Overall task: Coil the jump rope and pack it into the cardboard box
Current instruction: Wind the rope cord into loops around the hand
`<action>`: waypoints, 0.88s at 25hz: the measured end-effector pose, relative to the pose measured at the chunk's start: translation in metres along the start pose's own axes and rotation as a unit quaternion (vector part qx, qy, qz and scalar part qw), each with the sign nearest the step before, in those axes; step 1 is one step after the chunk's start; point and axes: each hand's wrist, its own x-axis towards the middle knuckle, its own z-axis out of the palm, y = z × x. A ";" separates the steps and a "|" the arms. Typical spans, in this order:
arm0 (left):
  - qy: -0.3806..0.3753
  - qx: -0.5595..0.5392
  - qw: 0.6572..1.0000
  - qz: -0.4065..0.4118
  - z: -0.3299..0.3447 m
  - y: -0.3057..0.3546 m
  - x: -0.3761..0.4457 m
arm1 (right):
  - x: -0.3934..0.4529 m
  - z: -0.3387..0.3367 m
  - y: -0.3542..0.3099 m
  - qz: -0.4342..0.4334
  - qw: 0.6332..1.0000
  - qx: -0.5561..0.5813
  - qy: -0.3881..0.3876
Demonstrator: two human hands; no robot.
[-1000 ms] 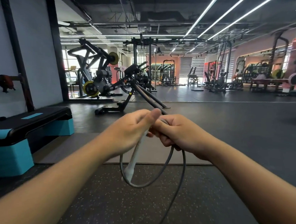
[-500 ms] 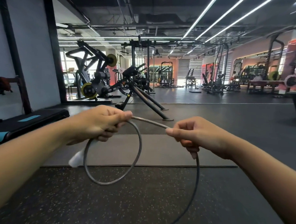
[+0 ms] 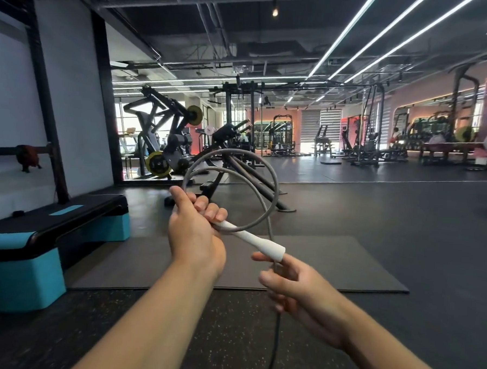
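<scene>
A grey jump rope (image 3: 274,186) stands in two loops above my left hand (image 3: 194,232), which is closed around the coils and the narrow end of the white handle (image 3: 257,241). The handle points down and to the right, and its thick end touches the fingertips of my right hand (image 3: 293,285). Below and to the right of the left hand, my right hand's fingers are loosely curled around the free length of rope, which hangs down past the wrist toward the floor (image 3: 273,352). No cardboard box is in view.
A blue and black aerobic step (image 3: 44,241) sits at the left on the speckled rubber floor. A grey mat (image 3: 331,262) lies ahead under the hands. Weight machines (image 3: 165,140) and racks stand farther back in the gym.
My left hand has turned upward, so the loops now stand above it instead of hanging below. A second loop has been added. My right hand dropped lower along the free rope.
</scene>
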 end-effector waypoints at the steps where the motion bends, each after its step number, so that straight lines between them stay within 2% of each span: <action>1: 0.016 0.002 1.000 0.004 -0.001 -0.009 -0.006 | 0.006 0.010 0.003 -0.030 0.999 0.042 0.010; 4: 0.078 0.038 0.996 -0.007 -0.012 -0.032 -0.025 | 0.022 0.030 -0.009 -0.089 0.981 0.155 0.070; 6: 0.104 0.075 0.991 -0.034 -0.022 -0.043 -0.039 | 0.026 0.036 -0.021 -0.102 0.975 0.174 0.090; 10: 0.121 0.160 0.974 -0.108 -0.042 -0.054 -0.048 | 0.026 0.032 -0.036 -0.078 0.991 0.010 0.106; 11: 0.130 0.231 0.959 -0.096 -0.047 -0.049 -0.047 | 0.026 0.027 -0.042 -0.075 0.991 -0.043 0.097; 12: 0.138 0.341 0.928 -0.053 -0.050 -0.042 -0.044 | 0.025 0.021 -0.050 -0.073 0.989 -0.100 0.085; 13: 0.119 0.475 0.871 0.040 -0.053 -0.032 -0.042 | 0.025 0.015 -0.058 -0.065 0.982 -0.160 0.071; 14: 0.046 0.584 0.787 0.195 -0.052 -0.020 -0.039 | 0.025 0.010 -0.066 -0.057 0.969 -0.232 0.058; 15: -0.065 0.659 0.660 0.355 -0.047 -0.009 -0.035 | 0.025 0.007 -0.073 -0.048 0.948 -0.310 0.047; 16: -0.178 0.697 0.505 0.477 -0.036 0.001 -0.031 | 0.025 0.006 -0.079 -0.040 0.922 -0.384 0.030; 17: -0.268 0.720 0.353 0.534 -0.021 0.009 -0.027 | 0.025 0.005 -0.084 -0.030 0.896 -0.443 0.012; 18: -0.324 0.746 0.222 0.538 -0.005 0.013 -0.024 | 0.026 0.005 -0.087 -0.020 0.875 -0.484 -0.004; 19: -0.354 0.765 0.125 0.523 0.008 0.013 -0.020 | 0.026 0.007 -0.091 -0.019 0.858 -0.513 -0.015; 20: -0.380 0.773 0.072 0.503 0.016 0.011 -0.014 | 0.027 0.009 -0.093 -0.024 0.847 -0.531 -0.024; 22: -0.417 0.770 0.040 0.482 0.026 0.009 -0.005 | 0.027 0.007 -0.099 -0.041 0.849 -0.527 -0.027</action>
